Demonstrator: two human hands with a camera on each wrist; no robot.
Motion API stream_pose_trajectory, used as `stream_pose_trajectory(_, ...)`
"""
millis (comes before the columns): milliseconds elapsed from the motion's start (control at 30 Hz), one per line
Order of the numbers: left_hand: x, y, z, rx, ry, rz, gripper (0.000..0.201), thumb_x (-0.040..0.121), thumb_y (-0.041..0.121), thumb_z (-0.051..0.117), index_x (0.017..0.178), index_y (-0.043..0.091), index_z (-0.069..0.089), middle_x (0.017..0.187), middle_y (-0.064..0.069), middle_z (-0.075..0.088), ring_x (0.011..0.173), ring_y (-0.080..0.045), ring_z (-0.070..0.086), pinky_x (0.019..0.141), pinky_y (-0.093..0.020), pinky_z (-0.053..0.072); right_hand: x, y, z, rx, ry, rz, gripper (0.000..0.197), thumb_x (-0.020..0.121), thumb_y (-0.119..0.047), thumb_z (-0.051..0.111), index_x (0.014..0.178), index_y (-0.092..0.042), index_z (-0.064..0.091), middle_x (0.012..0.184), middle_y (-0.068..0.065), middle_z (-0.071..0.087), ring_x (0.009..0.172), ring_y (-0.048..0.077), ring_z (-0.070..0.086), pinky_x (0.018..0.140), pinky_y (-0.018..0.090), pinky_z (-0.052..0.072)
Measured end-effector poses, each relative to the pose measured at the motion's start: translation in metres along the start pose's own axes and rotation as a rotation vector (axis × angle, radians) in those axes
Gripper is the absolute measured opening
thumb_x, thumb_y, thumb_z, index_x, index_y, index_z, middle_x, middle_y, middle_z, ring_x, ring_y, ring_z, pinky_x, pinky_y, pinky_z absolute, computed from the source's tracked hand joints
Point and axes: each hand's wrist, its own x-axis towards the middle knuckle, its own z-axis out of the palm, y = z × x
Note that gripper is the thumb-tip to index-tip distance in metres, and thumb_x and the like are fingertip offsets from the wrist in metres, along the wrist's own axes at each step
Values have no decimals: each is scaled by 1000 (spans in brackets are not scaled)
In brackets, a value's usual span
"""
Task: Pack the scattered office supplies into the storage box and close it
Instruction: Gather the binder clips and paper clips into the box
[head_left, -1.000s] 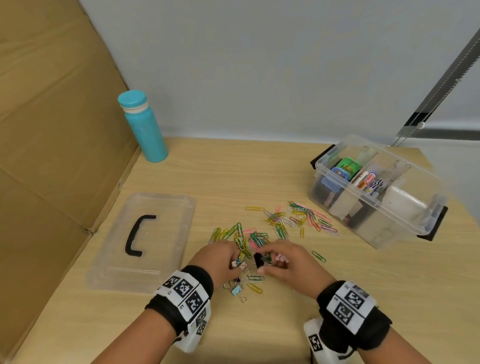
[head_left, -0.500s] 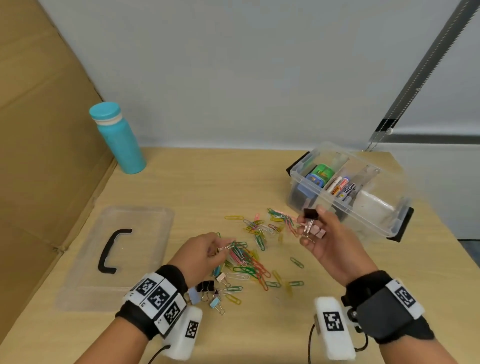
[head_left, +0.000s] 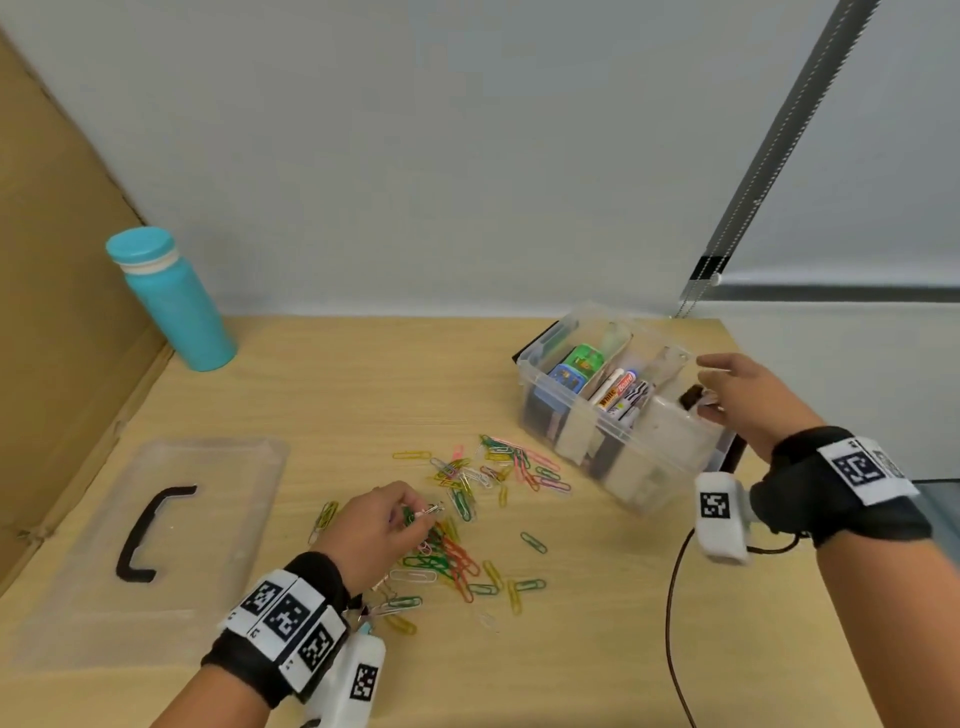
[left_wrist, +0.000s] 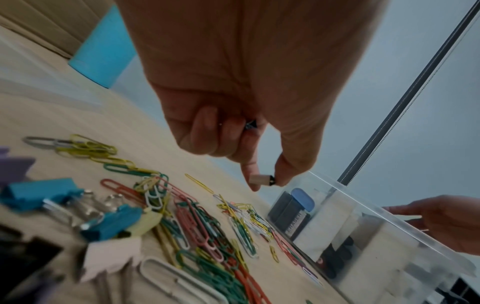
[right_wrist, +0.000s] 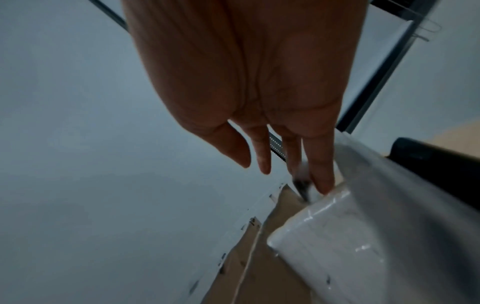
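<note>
Head view: the storage box (head_left: 574, 434), clear plastic and with no lid on it, stands at the right of the wooden table (head_left: 363, 395). Its lid (head_left: 218, 467) lies flat at the left, near a teal bottle (head_left: 174, 301). Coloured paper clips (head_left: 467, 499) are scattered between lid and box. The left hand (head_left: 371, 525) hangs over the clips, fingertips pinching a small binder clip (head_left: 428, 512). The right hand (head_left: 740, 397) reaches over the box's right end with fingers extended; a dark binder clip (head_left: 693, 399) shows just beside them.

Left wrist view: thumb and forefinger of the left hand (left_wrist: 241, 115) pinch the pale binder clip (left_wrist: 261, 180) above the paper clips (left_wrist: 207, 222). More binder clips (left_wrist: 52, 197), blue among them, lie in the foreground. The box (left_wrist: 376, 232) stands beyond.

Right wrist view: the right hand (right_wrist: 249, 92) is slack, fingers straight, gripping nothing; a blurred dark clip (right_wrist: 302, 186) hangs below the fingertips, above the box (right_wrist: 363, 226).
</note>
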Motion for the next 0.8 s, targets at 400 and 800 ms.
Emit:
stream_pose_trajectory(400, -5, 34, 23, 7, 2, 59, 5, 91, 33, 56, 88, 29, 57, 63, 7, 42, 54, -6, 37, 55, -19, 32, -29, 34, -8, -447, 251, -370, 34, 96, -9, 38, 127, -7, 52, 131, 14, 50, 117, 30, 49, 95, 36, 39)
stream_pose_trajectory(800, 109, 245, 82, 584, -48, 451, 28, 91, 19, 47, 116, 7, 52, 116, -13, 59, 104, -30, 60, 96, -42, 41, -33, 98, 16, -252, 248, -498, 60, 97, -41, 14, 151, -15, 19, 160, -9, 10, 145, 0, 9, 117, 26, 11)
